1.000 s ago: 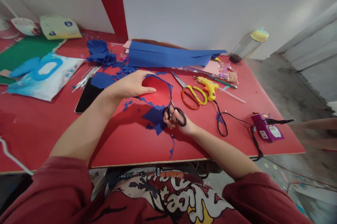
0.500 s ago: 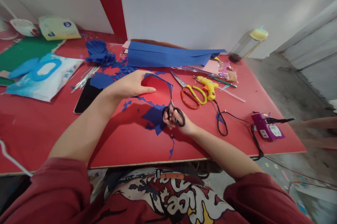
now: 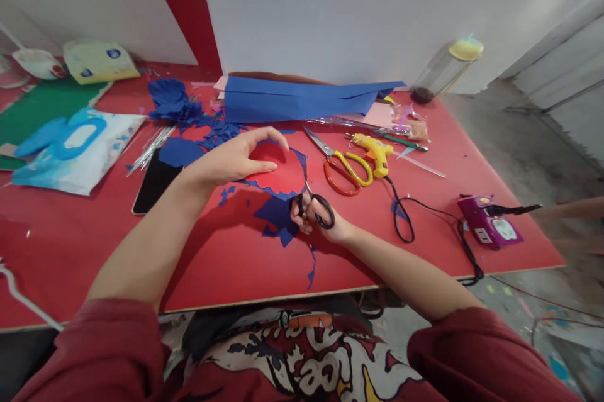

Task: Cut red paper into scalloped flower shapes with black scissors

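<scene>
My right hand [image 3: 325, 221] grips black-handled scissors [image 3: 312, 201], blades pointing away from me into the right edge of a blue paper piece [image 3: 278, 187]. My left hand [image 3: 233, 160] pinches that paper by its left rim, thumb underneath and forefinger arched over the top. The paper has a large round hole cut in it, so the red table [image 3: 226, 251] shows through. Blue offcuts [image 3: 280, 216] lie under the scissors and toward me.
Orange-and-yellow scissors [image 3: 343, 166] and a yellow glue gun [image 3: 375, 153] lie right of my hands; its black cord [image 3: 406, 219] runs to a purple socket block [image 3: 491, 229]. Folded blue paper sheets [image 3: 302, 99] sit at the back. A dark phone [image 3: 153, 182] lies by my left wrist.
My left forefinger has lifted and arched over the paper's top edge. The scissors stay at the same spot in the paper. The view has tilted slightly.
</scene>
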Demonstrator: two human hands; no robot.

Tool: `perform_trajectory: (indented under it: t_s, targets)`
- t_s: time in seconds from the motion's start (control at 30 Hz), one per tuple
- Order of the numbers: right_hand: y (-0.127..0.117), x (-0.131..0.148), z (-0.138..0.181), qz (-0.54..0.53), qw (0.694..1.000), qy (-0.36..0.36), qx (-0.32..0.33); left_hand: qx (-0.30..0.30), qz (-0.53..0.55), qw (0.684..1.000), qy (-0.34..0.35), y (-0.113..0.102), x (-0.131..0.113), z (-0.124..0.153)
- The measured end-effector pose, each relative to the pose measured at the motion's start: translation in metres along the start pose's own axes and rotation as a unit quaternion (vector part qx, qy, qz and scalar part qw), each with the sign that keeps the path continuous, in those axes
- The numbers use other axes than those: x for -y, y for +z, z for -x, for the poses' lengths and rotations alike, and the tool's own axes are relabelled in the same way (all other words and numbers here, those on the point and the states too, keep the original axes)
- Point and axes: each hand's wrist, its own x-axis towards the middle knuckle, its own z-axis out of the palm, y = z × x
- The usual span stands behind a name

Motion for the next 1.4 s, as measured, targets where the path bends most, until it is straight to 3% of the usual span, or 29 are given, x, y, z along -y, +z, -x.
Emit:
perform_trajectory:
  t_s: [0.2, 0.4, 0.73, 1.17, 1.4]
  targets:
    - [0.0, -0.001, -0.002, -0.007, 1.0, 0.001, -0.012, 0.042, -0.061, 0.995, -0.061, -0.001, -0.008, 0.0]
    - [0.0, -0.004, -0.003, 0.002, 1.0, -0.009, -0.01, 0.048, -0.11, 0.991, -0.057, -0.006, -0.011, 0.003]
    - [-0.003, -0.007, -0.001, 0.03, 0.999, -0.026, -0.001, 0.059, -0.102, 0.992, -0.047, -0.007, -0.009, 0.004]
    - [-0.002, 0.002, 0.002, 0.034, 0.998, -0.047, 0.027, 0.028, -0.099, 0.994, -0.03, -0.006, -0.02, 0.007]
    - [-0.001, 0.006, 0.005, -0.025, 0.998, 0.015, 0.052, 0.015, -0.089, 0.996, -0.028, -0.007, -0.018, 0.007]
